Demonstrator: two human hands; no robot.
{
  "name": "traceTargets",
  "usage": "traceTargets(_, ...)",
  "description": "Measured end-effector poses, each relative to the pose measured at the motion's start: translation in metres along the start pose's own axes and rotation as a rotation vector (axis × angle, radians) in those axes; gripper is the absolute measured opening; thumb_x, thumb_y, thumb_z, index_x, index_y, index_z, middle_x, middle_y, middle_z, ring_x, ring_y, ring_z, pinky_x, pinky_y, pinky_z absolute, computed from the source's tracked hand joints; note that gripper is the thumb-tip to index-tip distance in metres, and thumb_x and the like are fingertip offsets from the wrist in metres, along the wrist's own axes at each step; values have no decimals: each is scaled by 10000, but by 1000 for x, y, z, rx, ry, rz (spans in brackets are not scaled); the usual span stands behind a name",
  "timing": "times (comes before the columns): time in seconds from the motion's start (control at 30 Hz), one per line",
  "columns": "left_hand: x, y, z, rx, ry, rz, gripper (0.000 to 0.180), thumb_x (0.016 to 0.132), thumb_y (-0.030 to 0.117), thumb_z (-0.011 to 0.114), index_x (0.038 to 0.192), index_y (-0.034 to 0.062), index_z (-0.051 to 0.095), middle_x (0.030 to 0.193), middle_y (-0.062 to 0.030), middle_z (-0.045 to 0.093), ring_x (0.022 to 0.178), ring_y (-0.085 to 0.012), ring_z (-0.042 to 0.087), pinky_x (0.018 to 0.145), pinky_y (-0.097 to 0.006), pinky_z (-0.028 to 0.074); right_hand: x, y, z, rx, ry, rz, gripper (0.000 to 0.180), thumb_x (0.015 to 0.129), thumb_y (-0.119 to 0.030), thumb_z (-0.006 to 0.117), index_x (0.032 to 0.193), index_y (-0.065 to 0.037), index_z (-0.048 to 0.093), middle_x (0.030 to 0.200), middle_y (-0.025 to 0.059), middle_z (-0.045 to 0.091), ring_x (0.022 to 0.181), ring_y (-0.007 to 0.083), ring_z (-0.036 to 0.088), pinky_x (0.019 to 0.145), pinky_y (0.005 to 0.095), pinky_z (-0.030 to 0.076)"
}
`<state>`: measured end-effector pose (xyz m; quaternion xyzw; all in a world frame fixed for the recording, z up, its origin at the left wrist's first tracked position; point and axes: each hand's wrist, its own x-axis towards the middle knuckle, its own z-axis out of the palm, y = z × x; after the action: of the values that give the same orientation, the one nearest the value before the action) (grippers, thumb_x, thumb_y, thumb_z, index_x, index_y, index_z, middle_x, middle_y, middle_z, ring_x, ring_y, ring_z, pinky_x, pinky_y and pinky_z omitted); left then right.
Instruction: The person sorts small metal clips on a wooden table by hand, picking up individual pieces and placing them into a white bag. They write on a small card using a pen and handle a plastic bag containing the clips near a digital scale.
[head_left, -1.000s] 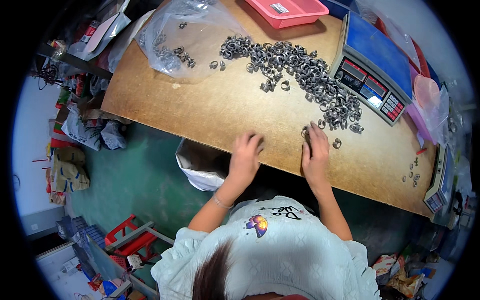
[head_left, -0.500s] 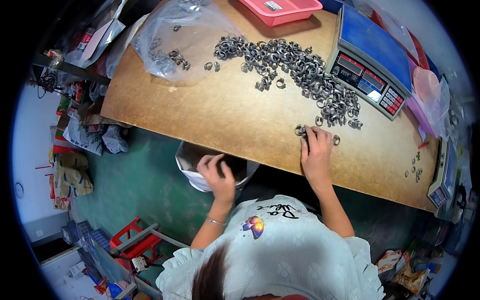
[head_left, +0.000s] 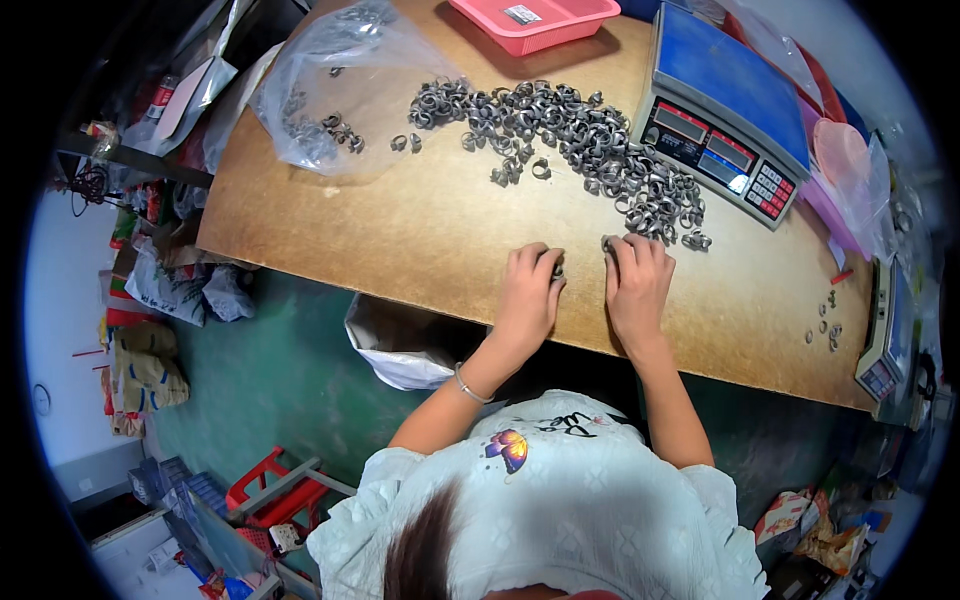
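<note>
I see the left hand pinching a dark ring; the right hand touches a second ring, whether gripped I cannot tell. The ring pile lies at twelve o'clock from both.

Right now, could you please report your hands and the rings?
Left hand: holding small dark piece. Right hand: touching another dark piece. Ring pile just beyond; blue-topped scale alongside.
</note>
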<state>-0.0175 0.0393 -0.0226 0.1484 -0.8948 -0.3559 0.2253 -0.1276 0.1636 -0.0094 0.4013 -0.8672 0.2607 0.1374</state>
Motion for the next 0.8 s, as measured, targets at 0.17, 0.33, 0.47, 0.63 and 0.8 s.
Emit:
traceTargets(0.17, -20, -9, -29, 0, 76, -56, 422, 771, -2, 650, 1178, 28, 543, 1130, -166, 537, 1043, -354, 495, 912, -420, 394, -4, -8, 4, 124, 95, 71, 272, 809, -64, 638, 1078, -35, 609, 1120, 103, 554, 1034, 302, 498, 861, 424, 376)
traceTargets(0.33, -59, -31, -63, 132, 272, -132, 314, 758, 16, 682, 1064, 29, 618, 1091, -147, 589, 1019, -338, 542, 896, -405, 416, -9, -5, 5, 110, -79, -53, 339, 810, -59, 625, 1144, -25, 577, 1126, 114, 552, 1026, 308, 501, 850, 425, 390)
traceTargets(0.47, -113, -53, -73, 139, 419, -277, 307, 769, -25, 680, 1068, 9, 613, 1177, -173, 502, 1058, -338, 501, 912, -406, 419, -22, -13, -8, 260, -121, -75, 358, 802, -57, 619, 1153, -14, 570, 1149, 139, 548, 1059, 325, 497, 897, 434, 398)
traceTargets(0.63, -122, -42, -61, 347, 507, -330, 322, 788, -24, 641, 1105, 20, 599, 1179, -175, 463, 1143, -326, 435, 941, -406, 387, -37, 21, -28, 73, 68, 207, 350, 827, -78, 629, 1163, -4, 566, 1145, 164, 533, 1052, 348, 485, 912, 435, 391)
traceTargets(0.8, -33, 25, -21, 146, 12, 14, 580, 732, 99, 748, 1270, 56, 534, 1311, -188, 423, 1122, -356, 452, 968, -444, 369, -44, 34, -33, -19, -48, 302, 321, 849, -47, 600, 1161, 16, 562, 1117, 177, 532, 1045, 355, 489, 897, 425, 401)
